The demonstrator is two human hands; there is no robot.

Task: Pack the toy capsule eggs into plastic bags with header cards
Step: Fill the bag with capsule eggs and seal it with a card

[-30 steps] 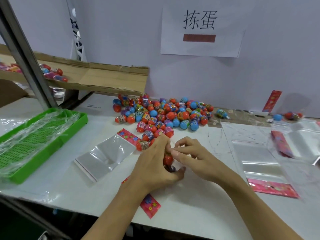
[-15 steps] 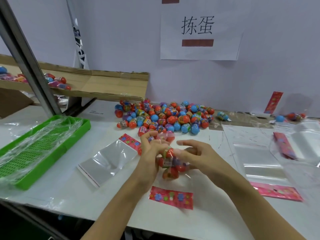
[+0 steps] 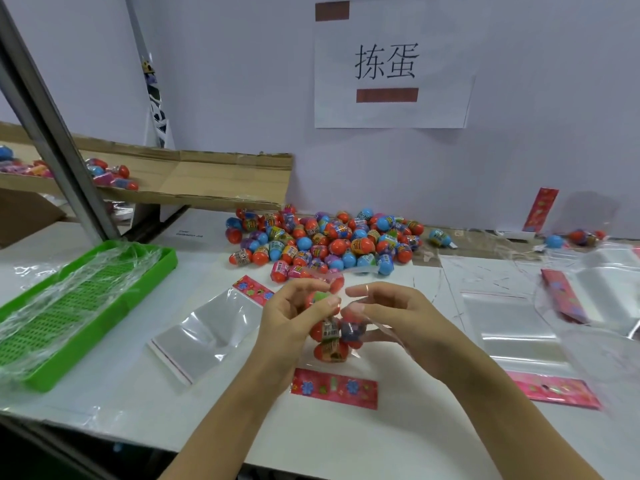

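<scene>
Hands: left hand (image 3: 294, 320) and right hand (image 3: 394, 317) jointly pinch an egg-filled plastic bag (image 3: 332, 336) above the counter (image 3: 242, 410), likely steadying its mouth, header card (image 3: 334, 388) hanging nearest.

My left hand (image 3: 294, 317) and right hand (image 3: 398, 320) hold a clear bag of eggs (image 3: 334, 336) above the bench (image 3: 242, 427). A big egg pile (image 3: 325, 242) lies far behind.

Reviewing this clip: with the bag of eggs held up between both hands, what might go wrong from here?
1. The filled bag hangs above the table, pinched by the left hand and right hand; a weak pinch might spill eggs.
2. Its header card dangles below and may crease on the table.
</scene>
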